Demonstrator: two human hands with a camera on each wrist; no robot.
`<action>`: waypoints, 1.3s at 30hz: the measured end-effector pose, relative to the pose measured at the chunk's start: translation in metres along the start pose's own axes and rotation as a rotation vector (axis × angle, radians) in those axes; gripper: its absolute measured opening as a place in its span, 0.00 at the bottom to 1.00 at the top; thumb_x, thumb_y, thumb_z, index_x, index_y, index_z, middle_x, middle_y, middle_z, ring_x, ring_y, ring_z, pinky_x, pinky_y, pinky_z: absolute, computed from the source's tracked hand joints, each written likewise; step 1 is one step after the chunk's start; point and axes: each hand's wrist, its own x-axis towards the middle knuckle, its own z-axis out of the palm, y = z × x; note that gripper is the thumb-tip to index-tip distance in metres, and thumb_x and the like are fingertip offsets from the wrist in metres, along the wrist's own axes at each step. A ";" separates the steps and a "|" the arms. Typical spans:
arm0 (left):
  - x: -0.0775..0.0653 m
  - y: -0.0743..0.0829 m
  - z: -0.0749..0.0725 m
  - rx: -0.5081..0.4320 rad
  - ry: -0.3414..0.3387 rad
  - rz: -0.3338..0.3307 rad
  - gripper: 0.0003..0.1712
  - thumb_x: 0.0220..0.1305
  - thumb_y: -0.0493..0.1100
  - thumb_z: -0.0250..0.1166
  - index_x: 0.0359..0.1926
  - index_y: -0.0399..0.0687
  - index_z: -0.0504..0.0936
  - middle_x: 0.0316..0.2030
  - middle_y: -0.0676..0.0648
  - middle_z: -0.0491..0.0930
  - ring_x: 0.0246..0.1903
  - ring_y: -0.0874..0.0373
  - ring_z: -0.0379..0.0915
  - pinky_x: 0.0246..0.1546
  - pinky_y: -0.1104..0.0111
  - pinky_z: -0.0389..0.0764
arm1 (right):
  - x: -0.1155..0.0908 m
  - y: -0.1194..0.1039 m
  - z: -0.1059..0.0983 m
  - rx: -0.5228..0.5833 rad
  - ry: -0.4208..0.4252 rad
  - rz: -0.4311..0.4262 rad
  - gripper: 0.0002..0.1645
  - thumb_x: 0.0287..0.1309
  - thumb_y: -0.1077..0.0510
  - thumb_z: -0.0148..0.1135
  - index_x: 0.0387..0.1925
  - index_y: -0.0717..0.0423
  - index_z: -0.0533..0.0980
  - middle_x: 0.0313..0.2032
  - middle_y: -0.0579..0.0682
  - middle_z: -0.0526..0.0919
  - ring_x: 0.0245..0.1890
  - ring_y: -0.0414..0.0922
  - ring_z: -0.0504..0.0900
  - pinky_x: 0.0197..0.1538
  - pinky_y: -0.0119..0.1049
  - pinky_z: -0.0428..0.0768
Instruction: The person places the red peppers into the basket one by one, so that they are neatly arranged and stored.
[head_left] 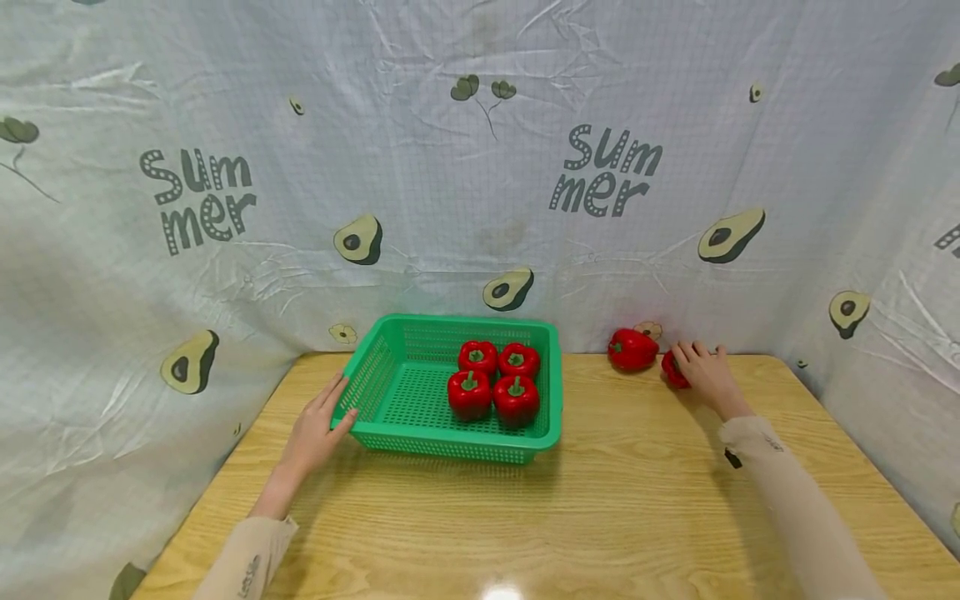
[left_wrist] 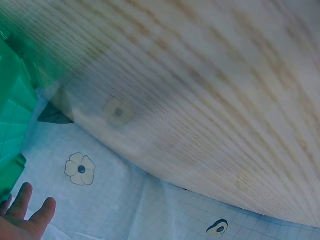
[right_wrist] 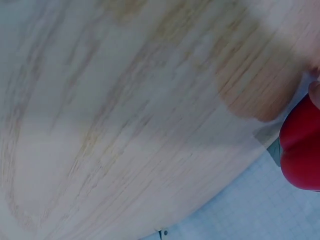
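My left hand (head_left: 311,432) rests against the left front corner of a green plastic basket (head_left: 450,440), its fingers fairly straight along the side and its thumb at the rim. In the left wrist view its fingertips (left_wrist: 22,200) show beside the basket's wall. Several red bell peppers with green stems, such as this front one (head_left: 516,402), stand upright in the basket's right half. Far to the right, my right hand (head_left: 708,377) grips a red bell pepper (head_left: 673,370) from above, covering much of it. Another bell pepper (head_left: 633,349) lies on its side just left of that hand.
The wooden table (head_left: 465,517) runs back to a pale printed cloth (head_left: 450,167) hanging behind it and at both sides. The basket stands near the table's back edge, with the loose pepper close to the cloth.
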 end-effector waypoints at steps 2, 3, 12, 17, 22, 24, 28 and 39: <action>0.000 0.000 0.000 -0.001 0.000 0.000 0.32 0.61 0.45 0.54 0.63 0.33 0.59 0.63 0.32 0.57 0.58 0.33 0.59 0.54 0.43 0.64 | -0.001 0.000 -0.001 0.013 0.015 -0.002 0.37 0.43 0.47 0.67 0.50 0.66 0.66 0.45 0.61 0.70 0.45 0.58 0.68 0.39 0.63 0.67; 0.000 0.000 0.000 -0.003 0.000 0.000 0.32 0.61 0.45 0.54 0.63 0.33 0.59 0.63 0.32 0.57 0.58 0.33 0.59 0.54 0.43 0.64 | -0.002 0.000 -0.002 0.013 0.017 -0.003 0.38 0.41 0.47 0.68 0.50 0.66 0.66 0.45 0.61 0.71 0.45 0.58 0.68 0.39 0.63 0.67; -0.002 -0.001 0.001 -0.002 -0.002 -0.010 0.32 0.62 0.45 0.53 0.63 0.33 0.58 0.63 0.33 0.57 0.58 0.33 0.58 0.54 0.43 0.63 | -0.002 -0.007 -0.010 0.054 0.103 -0.054 0.44 0.34 0.44 0.71 0.51 0.65 0.68 0.44 0.62 0.71 0.42 0.60 0.68 0.37 0.62 0.66; -0.004 -0.001 0.002 -0.008 -0.003 -0.011 0.32 0.62 0.46 0.53 0.63 0.33 0.59 0.63 0.32 0.57 0.58 0.33 0.58 0.54 0.43 0.64 | -0.002 -0.012 -0.012 0.050 0.171 -0.100 0.44 0.29 0.44 0.73 0.50 0.62 0.69 0.42 0.60 0.71 0.39 0.59 0.68 0.35 0.61 0.66; -0.002 -0.002 0.001 -0.005 0.000 0.005 0.32 0.62 0.46 0.53 0.63 0.33 0.59 0.63 0.32 0.57 0.58 0.33 0.58 0.54 0.43 0.63 | -0.002 -0.018 -0.017 0.040 0.206 -0.134 0.46 0.27 0.43 0.73 0.51 0.58 0.69 0.42 0.60 0.72 0.38 0.59 0.69 0.36 0.60 0.66; -0.001 -0.003 0.001 -0.002 0.002 0.014 0.32 0.62 0.46 0.53 0.63 0.33 0.59 0.63 0.32 0.57 0.57 0.33 0.58 0.54 0.43 0.63 | -0.001 -0.022 -0.020 0.030 0.211 -0.144 0.47 0.27 0.42 0.73 0.52 0.57 0.68 0.42 0.60 0.73 0.38 0.59 0.69 0.37 0.59 0.67; 0.000 -0.003 -0.001 0.020 -0.011 0.033 0.32 0.63 0.47 0.53 0.62 0.32 0.59 0.63 0.32 0.57 0.58 0.34 0.59 0.54 0.43 0.63 | 0.001 -0.029 -0.027 0.013 0.205 -0.162 0.49 0.26 0.40 0.73 0.54 0.55 0.67 0.44 0.61 0.72 0.39 0.58 0.69 0.37 0.58 0.67; 0.006 0.009 -0.014 0.167 -0.096 0.037 0.33 0.58 0.46 0.57 0.60 0.30 0.62 0.61 0.31 0.60 0.55 0.34 0.63 0.52 0.43 0.65 | 0.016 -0.058 -0.057 0.118 0.273 -0.216 0.44 0.49 0.27 0.40 0.55 0.54 0.67 0.48 0.61 0.71 0.40 0.58 0.68 0.36 0.55 0.66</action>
